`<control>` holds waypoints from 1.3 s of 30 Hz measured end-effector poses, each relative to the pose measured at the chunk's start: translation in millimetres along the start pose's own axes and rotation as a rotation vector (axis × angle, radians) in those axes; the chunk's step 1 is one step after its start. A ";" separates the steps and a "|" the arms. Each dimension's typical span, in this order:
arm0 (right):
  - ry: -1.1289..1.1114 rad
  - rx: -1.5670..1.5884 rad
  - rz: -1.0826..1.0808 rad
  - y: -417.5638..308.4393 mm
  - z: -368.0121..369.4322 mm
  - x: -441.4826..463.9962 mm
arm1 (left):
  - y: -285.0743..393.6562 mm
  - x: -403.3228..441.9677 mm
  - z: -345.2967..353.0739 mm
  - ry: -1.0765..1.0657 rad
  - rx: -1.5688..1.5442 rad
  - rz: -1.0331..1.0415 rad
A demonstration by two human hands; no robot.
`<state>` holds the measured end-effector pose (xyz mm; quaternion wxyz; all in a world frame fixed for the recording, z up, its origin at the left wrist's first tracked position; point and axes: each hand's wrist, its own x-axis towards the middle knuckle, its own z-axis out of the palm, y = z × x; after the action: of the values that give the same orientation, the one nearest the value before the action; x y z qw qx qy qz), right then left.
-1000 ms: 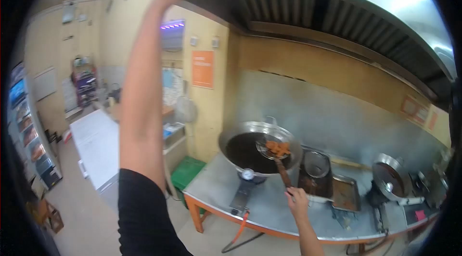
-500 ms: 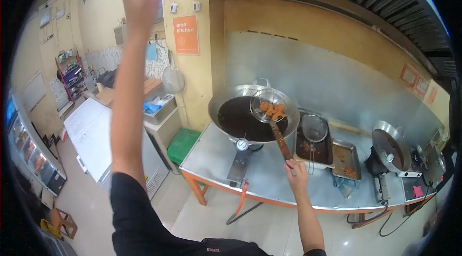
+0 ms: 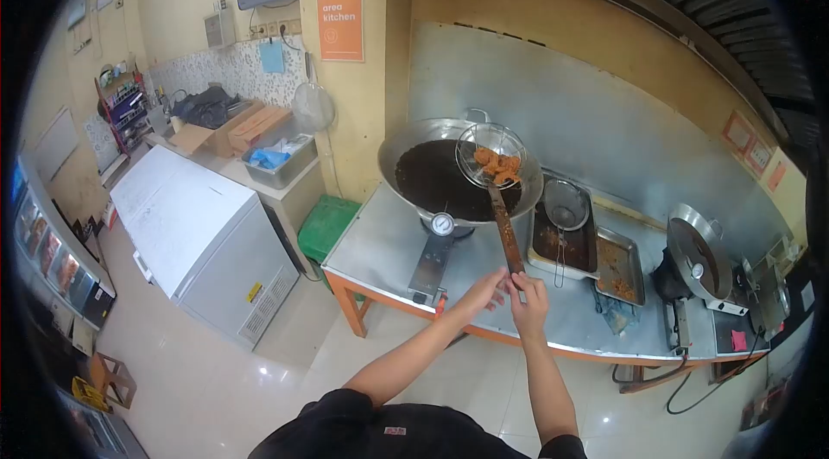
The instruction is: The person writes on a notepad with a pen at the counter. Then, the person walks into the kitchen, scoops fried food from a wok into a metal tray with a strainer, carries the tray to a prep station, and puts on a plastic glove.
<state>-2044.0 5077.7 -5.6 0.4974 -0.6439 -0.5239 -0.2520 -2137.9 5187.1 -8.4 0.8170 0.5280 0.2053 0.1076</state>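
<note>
My right hand [image 3: 528,303] is closed on the end of the long wooden handle of a wire skimmer [image 3: 503,230]. The skimmer's round basket holds orange-brown fried pieces [image 3: 496,165] over the right side of a large wok [image 3: 390,152]. Dark oil [image 3: 432,178] fills much of the wok. Close beside the handle's end is my left hand [image 3: 485,293], its fingers partly spread and apparently not gripping it. A dial thermometer [image 3: 442,224] sits at the wok's front edge.
Right of the wok are a deep tray [image 3: 540,260] with a fine strainer [image 3: 566,207] on it and a shallow tray [image 3: 635,273] with crumbs. A second wok [image 3: 691,217] stands farther right. A white chest freezer [image 3: 186,208] and green bin [image 3: 324,226] are left.
My left arm has come down from its raised position, bringing the hand near the skimmer's handle. My right hand keeps its grip, with the basket still above the wok. The camera view has shifted.
</note>
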 end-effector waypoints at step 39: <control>-0.396 1.193 1.518 -7.4 -5.8 102.8 | 20.5 -108.6 -71.7 0.112 0.081 0.008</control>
<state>-2016.4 5115.7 86.4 0.6738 -0.4834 -0.0867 0.5521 -2266.3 5211.7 8.6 0.7818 0.5546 0.2528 0.1316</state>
